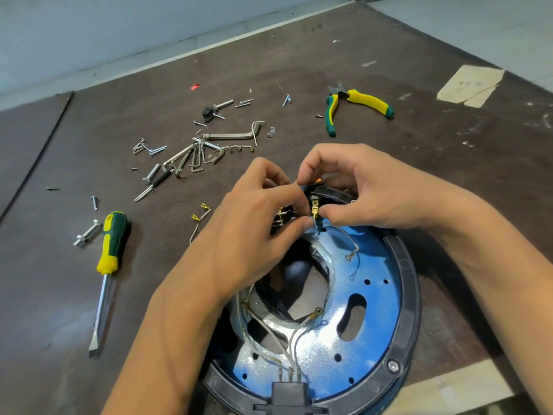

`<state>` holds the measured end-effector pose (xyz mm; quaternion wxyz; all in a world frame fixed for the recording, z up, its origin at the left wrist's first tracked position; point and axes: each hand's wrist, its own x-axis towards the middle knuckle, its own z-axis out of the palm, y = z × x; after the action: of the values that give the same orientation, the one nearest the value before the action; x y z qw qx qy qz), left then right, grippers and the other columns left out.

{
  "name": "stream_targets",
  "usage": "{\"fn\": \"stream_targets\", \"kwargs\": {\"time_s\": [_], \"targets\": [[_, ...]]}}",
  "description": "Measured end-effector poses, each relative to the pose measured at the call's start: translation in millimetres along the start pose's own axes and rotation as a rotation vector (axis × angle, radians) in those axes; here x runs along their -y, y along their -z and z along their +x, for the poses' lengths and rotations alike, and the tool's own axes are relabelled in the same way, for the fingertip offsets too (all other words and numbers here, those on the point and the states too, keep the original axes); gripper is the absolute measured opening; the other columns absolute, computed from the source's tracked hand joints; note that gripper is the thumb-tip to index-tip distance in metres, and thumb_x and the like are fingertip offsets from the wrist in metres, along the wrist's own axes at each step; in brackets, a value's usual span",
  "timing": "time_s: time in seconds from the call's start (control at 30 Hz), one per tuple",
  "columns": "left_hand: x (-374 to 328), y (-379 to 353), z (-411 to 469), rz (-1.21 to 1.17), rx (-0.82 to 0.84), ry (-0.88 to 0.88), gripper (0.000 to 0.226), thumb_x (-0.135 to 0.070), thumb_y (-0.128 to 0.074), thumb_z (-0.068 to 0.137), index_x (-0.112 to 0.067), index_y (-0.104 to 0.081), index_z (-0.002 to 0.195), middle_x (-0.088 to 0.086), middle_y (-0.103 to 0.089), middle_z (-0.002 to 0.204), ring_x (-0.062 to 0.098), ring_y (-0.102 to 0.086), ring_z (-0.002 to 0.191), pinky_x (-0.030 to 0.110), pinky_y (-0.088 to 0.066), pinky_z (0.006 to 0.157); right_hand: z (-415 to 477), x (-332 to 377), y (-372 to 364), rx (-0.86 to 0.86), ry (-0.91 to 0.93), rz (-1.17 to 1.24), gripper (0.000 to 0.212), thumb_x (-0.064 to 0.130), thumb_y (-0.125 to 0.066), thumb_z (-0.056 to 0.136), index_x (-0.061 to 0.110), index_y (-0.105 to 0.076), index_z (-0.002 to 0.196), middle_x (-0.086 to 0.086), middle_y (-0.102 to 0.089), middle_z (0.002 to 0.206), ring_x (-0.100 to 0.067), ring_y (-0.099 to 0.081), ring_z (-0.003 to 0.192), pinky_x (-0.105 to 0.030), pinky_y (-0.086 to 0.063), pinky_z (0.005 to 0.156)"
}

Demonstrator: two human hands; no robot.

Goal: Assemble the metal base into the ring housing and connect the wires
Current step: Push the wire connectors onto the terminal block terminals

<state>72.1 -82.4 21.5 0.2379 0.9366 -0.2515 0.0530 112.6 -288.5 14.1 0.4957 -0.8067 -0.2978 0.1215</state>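
The blue metal base (374, 298) lies inside the black ring housing (411, 298), low and right of centre. Several grey wires (287, 345) run from a black socket (289, 395) at the near rim across the base's central hole. At the far rim both hands meet over a black switch part. My left hand (254, 223) pinches a brass spade connector (315, 211) on a wire end. My right hand (368, 190) grips the same connector from the right and steadies the switch. A loose ring-terminal wire (351, 255) rests on the base.
On the brown board lie a green-yellow screwdriver (109, 259) at left, pliers (356, 107) at the far right, a pile of screws, bolts and hex keys (194, 154), a spare wire with brass connectors (199, 218), and paper scraps (469, 85).
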Motion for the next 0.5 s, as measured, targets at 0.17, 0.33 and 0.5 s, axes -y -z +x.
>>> {"fn": "stream_targets", "kwargs": {"time_s": [0.17,0.33,0.5], "targets": [[1.1,1.1,0.1,-0.019,0.000,0.001,0.006,-0.034,-0.070,0.088,-0.032,-0.068,0.093,-0.006,-0.044,0.109,0.008,-0.052,0.094,0.036,-0.047,0.085,0.1,-0.6,0.4,0.011,-0.001,0.003,0.040,-0.003,-0.071,0.080,0.021,-0.059,0.111,-0.002,-0.065,0.115,-0.021,-0.071,0.101,-0.050,-0.055,0.093],[1.2,1.3,0.5,-0.035,0.028,0.012,0.006,-0.029,-0.068,0.090,-0.031,-0.067,0.095,-0.006,-0.043,0.109,0.010,-0.052,0.097,0.040,-0.047,0.087,0.2,-0.9,1.0,0.017,-0.009,0.011,0.040,0.000,-0.071,0.081,0.023,-0.059,0.111,-0.001,-0.065,0.116,-0.019,-0.071,0.104,-0.047,-0.056,0.095],[-0.1,0.4,1.4,-0.034,0.027,0.016,0.007,-0.026,-0.066,0.091,-0.028,-0.066,0.098,-0.003,-0.043,0.110,0.013,-0.052,0.097,0.041,-0.047,0.085,-0.5,0.2,0.8,0.001,-0.004,0.002,0.039,-0.003,-0.070,0.081,0.021,-0.059,0.110,-0.002,-0.066,0.114,-0.021,-0.072,0.099,-0.050,-0.056,0.092]]}}
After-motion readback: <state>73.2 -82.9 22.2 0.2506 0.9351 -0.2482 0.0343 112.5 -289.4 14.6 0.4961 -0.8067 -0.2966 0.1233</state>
